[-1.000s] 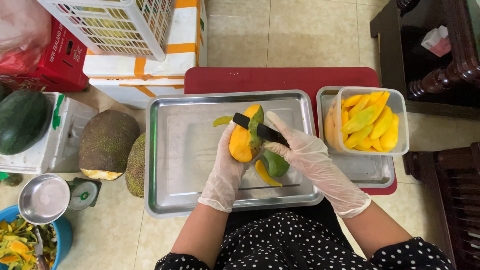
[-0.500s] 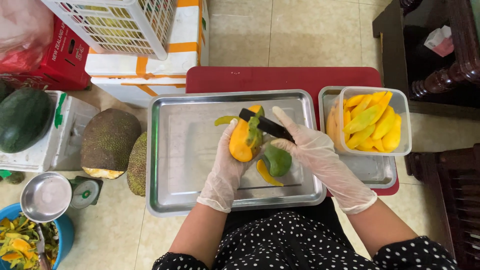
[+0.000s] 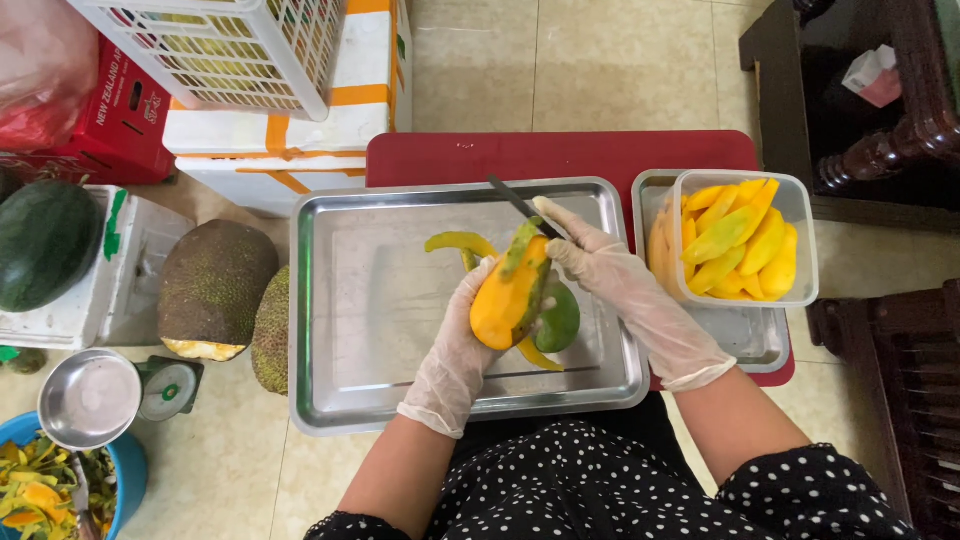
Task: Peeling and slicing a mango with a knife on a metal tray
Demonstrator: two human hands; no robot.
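Over the middle of the steel tray point(image 3: 340, 300): gloved left hand point(image 3: 462, 335) closed around a half-peeled mango point(image 3: 512, 295), yellow flesh bared, a green strip of skin left on top. Gloved right hand point(image 3: 600, 270) gripping a dark knife point(image 3: 520, 207), blade laid at the mango's upper end. Green peel strips point(image 3: 457, 242) on the tray beside the fruit. Right of the tray: clear tub point(image 3: 800, 215) of yellow mango slices point(image 3: 740, 245)
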